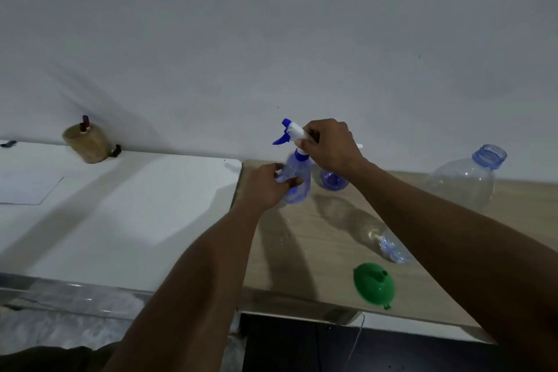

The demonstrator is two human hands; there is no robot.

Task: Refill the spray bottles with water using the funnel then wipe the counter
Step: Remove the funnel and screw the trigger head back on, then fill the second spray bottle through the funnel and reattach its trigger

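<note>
Right hand [329, 148] is wrapped around the back of the white and blue spray head [291, 130], fingers curled tight round it. The head sits on the neck of the spray bottle [297, 169]; can't tell if it's screwed down or loose. Left hand [265, 187] has the bottle's see-through blue body, thumb across the front and fingers curled round the far side. The bottle is upright, at the back left corner of the wooden counter [287, 266], close to the wall.

Just right of it, tucked behind the right wrist, there's a second blue bottle [332, 181]. Only the lower half shows, the wrist blocks the top. Further right along the wall stands a big clear jug [465, 184] with a blue neck and no cap on.

Closer in, a clear plastic bottle [392, 248] looks to be lying on the counter, half hidden under the right forearm. The green funnel [373, 285] is near the front edge, wide end down and spout pointing up, well apart from both spray bottles.

To the left, the counter butts up against a white table [136, 205]. On that there's a sheet of paper [27, 187] at the far left and a tan holder [86, 142] by the wall with a couple of small dark red things poking out.
</note>
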